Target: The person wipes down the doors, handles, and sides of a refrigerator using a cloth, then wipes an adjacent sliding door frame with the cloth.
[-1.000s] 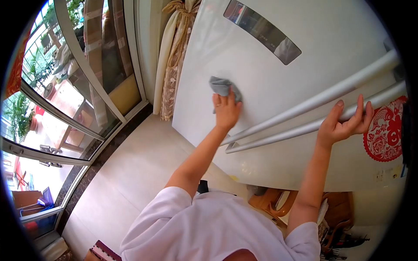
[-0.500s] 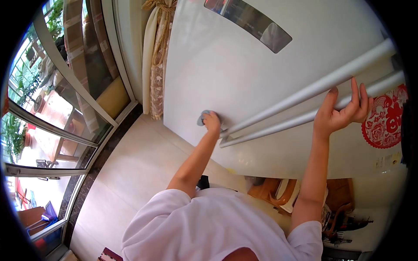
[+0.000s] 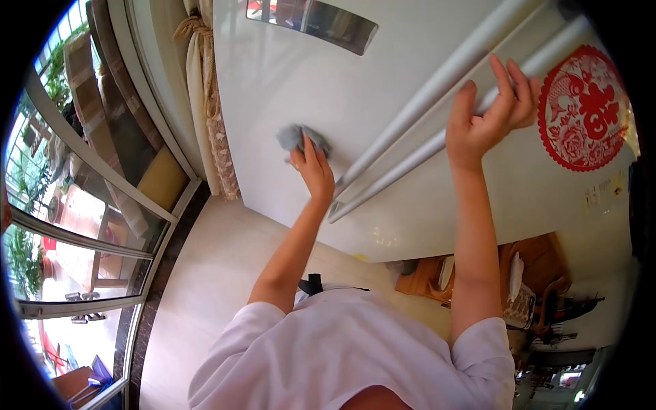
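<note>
My left hand [image 3: 316, 169] is closed on a grey cloth [image 3: 294, 139], which is bunched up against the white refrigerator door [image 3: 287, 75]. The cloth lies on the door's lower left part, left of the handles' lower ends. Two long silver handles run slantwise side by side: the left handle [image 3: 424, 102] and the right handle [image 3: 403, 167]. At the right handle, my right hand [image 3: 486, 130] rests with its fingers spread and its thumb apart. Part of that handle shows between thumb and forefinger.
A round red paper-cut decoration [image 3: 581, 109] is stuck right of the handles. A dark display panel [image 3: 314, 24] sits higher on the door. Left are a tied curtain [image 3: 205, 102] and sliding glass doors [image 3: 96, 266]. Wooden furniture [image 3: 540, 263] stands at lower right.
My left hand has moved the cloth up the door, and more of the cloth shows. The view has shifted, bringing the red decoration further in. My right hand stays by the right handle.
</note>
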Demonstrator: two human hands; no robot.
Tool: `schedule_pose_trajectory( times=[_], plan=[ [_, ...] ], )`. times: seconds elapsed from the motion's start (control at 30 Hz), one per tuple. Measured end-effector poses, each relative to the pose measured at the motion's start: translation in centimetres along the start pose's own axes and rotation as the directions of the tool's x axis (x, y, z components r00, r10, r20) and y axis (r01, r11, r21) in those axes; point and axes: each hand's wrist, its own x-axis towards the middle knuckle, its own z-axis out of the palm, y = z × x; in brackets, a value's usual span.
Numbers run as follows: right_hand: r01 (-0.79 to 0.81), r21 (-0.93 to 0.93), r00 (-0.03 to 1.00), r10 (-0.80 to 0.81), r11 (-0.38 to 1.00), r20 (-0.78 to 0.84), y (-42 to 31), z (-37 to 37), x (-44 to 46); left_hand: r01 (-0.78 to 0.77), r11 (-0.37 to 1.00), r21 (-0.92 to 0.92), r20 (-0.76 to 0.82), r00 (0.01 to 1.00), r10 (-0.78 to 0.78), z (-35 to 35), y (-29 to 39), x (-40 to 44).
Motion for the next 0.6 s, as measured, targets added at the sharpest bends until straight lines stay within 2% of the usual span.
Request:
schedule_pose_trajectory(
  times=[0.03,0.07,0.13,0.23,0.33,0.4,0.47,0.5,0.53,0.6],
  plan=[
    [0.001,-0.008,1.0,-0.001,1.0,-0.009,-0.1,0.0,0.0,-0.019,0.996,-0.092,0.035,0.999,0.023,-0.2,0.4,-1.7],
    [-0.008,0.002,1.0,0.008,1.0,-0.002,-0.1,0.0,-0.1,0.092,0.959,-0.268,0.129,0.99,-0.059,-0.4,1.2,-3.2],
    [-0.014,0.005,1.0,0.014,1.0,0.001,-0.1,0.1,0.0,0.288,0.832,-0.474,0.308,0.939,-0.15,-2.4,6.1,-2.4],
    [-0.023,0.067,1.0,0.024,0.998,-0.015,-0.1,0.0,-0.1,-0.13,0.896,-0.424,0.223,0.944,0.243,-2.8,12.4,3.1],
    [-0.045,0.137,0.998,0.05,0.99,-0.032,-0.1,0.0,-0.2,-0.412,0.842,-0.348,0.024,0.894,0.448,-1.8,18.3,8.3],
    [-0.066,0.152,0.998,0.068,0.986,-0.013,-0.4,-0.6,-0.1,-0.533,0.803,-0.266,-0.101,0.844,0.526,-0.7,20.2,9.5],
    [-0.143,0.386,0.987,0.161,0.911,-0.014,-0.5,-0.9,-0.5,-0.585,0.785,-0.205,-0.146,0.811,0.566,-0.4,19.7,8.8],
    [-0.193,0.414,0.978,0.207,0.89,0.011,-1.0,-1.8,-0.8,-0.627,0.767,-0.138,-0.191,0.776,0.601,-0.2,18.9,8.2],
    [-0.195,0.407,0.977,0.211,0.893,0.003,-1.2,-2.7,-1.2,-0.634,0.76,-0.144,-0.189,0.772,0.607,-0.2,17.5,7.3],
    [-0.262,0.415,0.965,0.228,0.871,0.131,-1.5,-4.7,-3.2,-0.569,0.816,-0.104,0.132,0.805,0.578,-1.3,13.0,3.7]
  ],
)
